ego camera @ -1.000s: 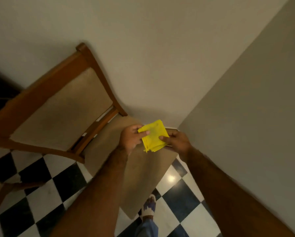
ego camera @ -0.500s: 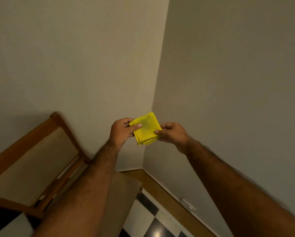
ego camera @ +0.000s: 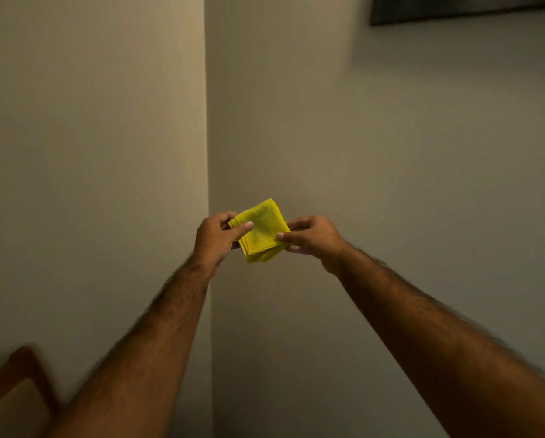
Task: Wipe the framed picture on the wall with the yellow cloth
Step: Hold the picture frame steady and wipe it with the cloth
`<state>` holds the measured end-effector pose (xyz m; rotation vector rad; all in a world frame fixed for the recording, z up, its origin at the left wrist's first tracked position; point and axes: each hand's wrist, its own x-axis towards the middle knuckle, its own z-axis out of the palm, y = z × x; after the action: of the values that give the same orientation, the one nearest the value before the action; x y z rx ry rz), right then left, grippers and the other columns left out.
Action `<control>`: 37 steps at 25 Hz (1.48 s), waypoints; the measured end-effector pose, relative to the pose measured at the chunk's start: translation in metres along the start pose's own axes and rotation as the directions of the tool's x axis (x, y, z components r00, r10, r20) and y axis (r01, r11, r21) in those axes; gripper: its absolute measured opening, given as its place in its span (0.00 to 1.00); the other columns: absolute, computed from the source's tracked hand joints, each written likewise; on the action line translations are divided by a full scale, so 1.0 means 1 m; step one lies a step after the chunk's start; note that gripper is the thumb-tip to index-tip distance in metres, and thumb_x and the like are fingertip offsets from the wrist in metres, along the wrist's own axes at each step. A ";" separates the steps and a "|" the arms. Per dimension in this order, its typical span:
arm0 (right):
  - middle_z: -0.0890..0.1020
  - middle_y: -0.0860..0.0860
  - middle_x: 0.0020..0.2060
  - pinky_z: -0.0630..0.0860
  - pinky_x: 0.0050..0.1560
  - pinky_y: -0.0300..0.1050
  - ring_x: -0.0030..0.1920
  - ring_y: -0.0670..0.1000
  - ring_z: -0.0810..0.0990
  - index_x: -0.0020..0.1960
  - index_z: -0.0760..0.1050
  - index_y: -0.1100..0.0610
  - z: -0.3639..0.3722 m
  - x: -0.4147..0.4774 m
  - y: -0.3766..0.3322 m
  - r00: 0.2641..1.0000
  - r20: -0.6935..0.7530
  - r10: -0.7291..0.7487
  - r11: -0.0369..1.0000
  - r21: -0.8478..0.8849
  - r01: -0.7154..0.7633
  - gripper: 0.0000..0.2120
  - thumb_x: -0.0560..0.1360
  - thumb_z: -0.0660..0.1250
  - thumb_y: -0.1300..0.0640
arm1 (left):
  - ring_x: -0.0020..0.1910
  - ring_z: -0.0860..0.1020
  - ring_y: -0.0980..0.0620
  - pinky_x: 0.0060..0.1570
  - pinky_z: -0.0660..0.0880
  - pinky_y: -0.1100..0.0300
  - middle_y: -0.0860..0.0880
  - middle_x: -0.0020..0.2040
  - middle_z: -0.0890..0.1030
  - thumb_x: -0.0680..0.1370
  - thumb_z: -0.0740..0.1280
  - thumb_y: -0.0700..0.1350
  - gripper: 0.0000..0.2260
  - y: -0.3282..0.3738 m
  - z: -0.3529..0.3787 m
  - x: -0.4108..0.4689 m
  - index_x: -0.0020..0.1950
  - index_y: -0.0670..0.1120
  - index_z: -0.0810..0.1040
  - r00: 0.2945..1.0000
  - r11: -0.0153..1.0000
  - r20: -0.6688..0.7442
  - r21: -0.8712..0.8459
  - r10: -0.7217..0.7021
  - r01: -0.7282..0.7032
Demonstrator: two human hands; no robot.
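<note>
Folded yellow cloth (ego camera: 262,231) between both hands' fingers (ego camera: 245,226)

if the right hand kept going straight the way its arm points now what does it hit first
Probably the folded yellow cloth, which the right hand already pinches and the left hand holds from the other side. Past them, likely the wall corner; depth is unclear. The framed picture hangs well above that line.

Head view: the only camera, worn on the head, faces forward into the wall corner (ego camera: 207,121).
Nearness: close behind both outstretched forearms.
Upper right of the hands: framed picture (ego camera: 467,7), cropped.
</note>
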<state>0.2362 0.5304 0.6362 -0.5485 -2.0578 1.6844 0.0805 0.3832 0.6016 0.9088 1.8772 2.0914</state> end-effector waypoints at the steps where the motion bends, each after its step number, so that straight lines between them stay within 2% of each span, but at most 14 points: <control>1: 0.84 0.60 0.48 0.84 0.43 0.38 0.45 0.53 0.84 0.58 0.81 0.66 -0.010 -0.001 -0.020 0.999 -0.023 -0.036 0.999 -0.015 0.036 0.16 0.71 0.76 0.65 | 0.43 0.83 0.48 0.39 0.84 0.57 0.42 0.45 0.83 0.73 0.76 0.42 0.12 0.021 0.010 0.008 0.55 0.40 0.81 0.999 0.999 0.000 -0.006 0.034 -0.034; 9: 0.84 0.61 0.50 0.84 0.45 0.40 0.47 0.54 0.84 0.60 0.80 0.66 -0.093 -0.018 -0.171 0.936 -0.173 -0.307 0.951 -0.092 0.295 0.18 0.72 0.75 0.64 | 0.45 0.79 0.46 0.46 0.82 0.43 0.45 0.45 0.78 0.76 0.72 0.42 0.06 0.187 0.089 0.058 0.44 0.51 0.77 0.935 0.933 0.040 -0.096 0.353 -0.348; 12: 0.86 0.62 0.54 0.85 0.50 0.45 0.51 0.55 0.86 0.60 0.80 0.65 -0.119 -0.032 -0.222 0.895 -0.190 -0.404 0.913 -0.146 0.381 0.18 0.72 0.76 0.62 | 0.45 0.79 0.46 0.49 0.80 0.35 0.48 0.43 0.78 0.74 0.72 0.46 0.05 0.245 0.107 0.073 0.44 0.54 0.78 0.877 0.877 0.049 -0.095 0.477 -0.472; 15: 0.86 0.61 0.53 0.84 0.54 0.51 0.49 0.54 0.86 0.59 0.82 0.62 -0.149 -0.048 -0.271 0.812 -0.208 -0.546 0.829 -0.276 0.487 0.19 0.71 0.77 0.55 | 0.45 0.78 0.48 0.50 0.80 0.38 0.50 0.42 0.79 0.71 0.72 0.51 0.04 0.306 0.121 0.089 0.44 0.56 0.78 0.784 0.784 -0.003 -0.033 0.621 -0.620; 17: 0.87 0.55 0.52 0.83 0.56 0.52 0.50 0.52 0.86 0.60 0.82 0.58 -0.181 -0.065 -0.304 0.651 -0.265 -0.711 0.658 -0.578 0.483 0.23 0.70 0.77 0.47 | 0.43 0.76 0.49 0.50 0.79 0.44 0.50 0.41 0.79 0.72 0.72 0.50 0.06 0.349 0.126 0.103 0.46 0.53 0.78 0.707 0.709 -0.051 0.032 0.706 -0.705; 19: 0.86 0.52 0.54 0.78 0.55 0.43 0.53 0.50 0.84 0.62 0.81 0.56 -0.226 -0.090 -0.338 0.424 -0.283 -0.860 0.438 -0.837 0.328 0.23 0.72 0.74 0.43 | 0.43 0.75 0.49 0.49 0.78 0.49 0.49 0.43 0.78 0.74 0.72 0.48 0.08 0.394 0.131 0.119 0.51 0.50 0.79 0.645 0.651 -0.086 0.094 0.759 -0.754; 21: 0.83 0.54 0.61 0.71 0.58 0.41 0.60 0.54 0.81 0.66 0.78 0.57 -0.277 -0.116 -0.366 0.181 -0.236 -0.955 0.269 -0.945 0.187 0.24 0.75 0.70 0.45 | 0.44 0.75 0.48 0.48 0.76 0.51 0.50 0.43 0.78 0.76 0.72 0.46 0.08 0.433 0.136 0.136 0.53 0.49 0.78 0.619 0.627 -0.096 0.100 0.779 -0.773; 23: 0.77 0.59 0.68 0.68 0.68 0.47 0.70 0.59 0.74 0.71 0.72 0.61 -0.326 -0.135 -0.386 0.051 -0.181 -0.982 0.181 -0.983 0.006 0.29 0.76 0.66 0.44 | 0.47 0.76 0.47 0.48 0.76 0.51 0.49 0.45 0.78 0.76 0.71 0.45 0.08 0.463 0.146 0.149 0.54 0.50 0.77 0.619 0.623 -0.076 0.081 0.782 -0.778; 26: 0.64 0.58 0.79 0.58 0.78 0.52 0.81 0.57 0.58 0.79 0.61 0.61 -0.373 -0.142 -0.397 0.109 -0.213 -0.971 0.188 -0.961 -0.204 0.39 0.76 0.56 0.37 | 0.52 0.78 0.41 0.52 0.78 0.47 0.45 0.51 0.79 0.76 0.71 0.44 0.10 0.485 0.162 0.165 0.57 0.49 0.76 0.634 0.636 -0.056 0.110 0.771 -0.763; 29: 0.54 0.54 0.82 0.54 0.79 0.52 0.83 0.53 0.50 0.82 0.53 0.58 -0.396 -0.136 -0.388 0.237 -0.272 -0.933 0.204 -0.939 -0.275 0.48 0.73 0.46 0.27 | 0.57 0.80 0.37 0.56 0.79 0.43 0.45 0.51 0.80 0.75 0.72 0.44 0.09 0.497 0.180 0.178 0.54 0.50 0.76 0.668 0.672 -0.075 0.076 0.741 -0.737; 33: 0.44 0.48 0.83 0.53 0.79 0.52 0.83 0.47 0.43 0.83 0.45 0.54 -0.407 -0.117 -0.361 0.325 -0.275 -0.905 0.164 -0.929 -0.331 0.53 0.68 0.40 0.21 | 0.57 0.80 0.39 0.53 0.77 0.50 0.44 0.54 0.82 0.74 0.74 0.46 0.12 0.496 0.204 0.182 0.55 0.47 0.78 0.664 0.682 -0.159 0.195 0.731 -0.705; 34: 0.41 0.47 0.83 0.52 0.80 0.51 0.82 0.46 0.40 0.83 0.43 0.54 -0.408 -0.113 -0.357 0.321 -0.276 -0.906 0.166 -0.929 -0.331 0.53 0.69 0.41 0.21 | 0.57 0.79 0.40 0.52 0.76 0.51 0.42 0.57 0.81 0.73 0.75 0.46 0.15 0.491 0.208 0.178 0.57 0.45 0.78 0.631 0.666 -0.214 0.266 0.746 -0.697; 35: 0.39 0.47 0.82 0.49 0.80 0.49 0.82 0.45 0.38 0.83 0.41 0.54 -0.409 -0.110 -0.353 0.309 -0.275 -0.911 0.170 -0.930 -0.327 0.52 0.70 0.41 0.21 | 0.59 0.77 0.40 0.51 0.76 0.50 0.41 0.60 0.80 0.72 0.76 0.46 0.18 0.487 0.212 0.175 0.58 0.44 0.77 0.536 0.602 -0.275 0.394 0.798 -0.694; 37: 0.35 0.47 0.82 0.44 0.81 0.46 0.81 0.44 0.34 0.82 0.38 0.54 -0.412 -0.104 -0.346 0.286 -0.254 -0.924 0.153 -0.931 -0.332 0.52 0.71 0.41 0.21 | 0.58 0.76 0.39 0.49 0.76 0.46 0.40 0.60 0.77 0.69 0.78 0.43 0.20 0.482 0.216 0.173 0.57 0.44 0.75 0.222 0.337 -0.253 0.704 0.942 -0.625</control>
<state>0.5379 0.7443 1.0404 -0.8307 -1.6554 -0.6403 0.1848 0.5657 1.1163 1.8749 2.7520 2.8636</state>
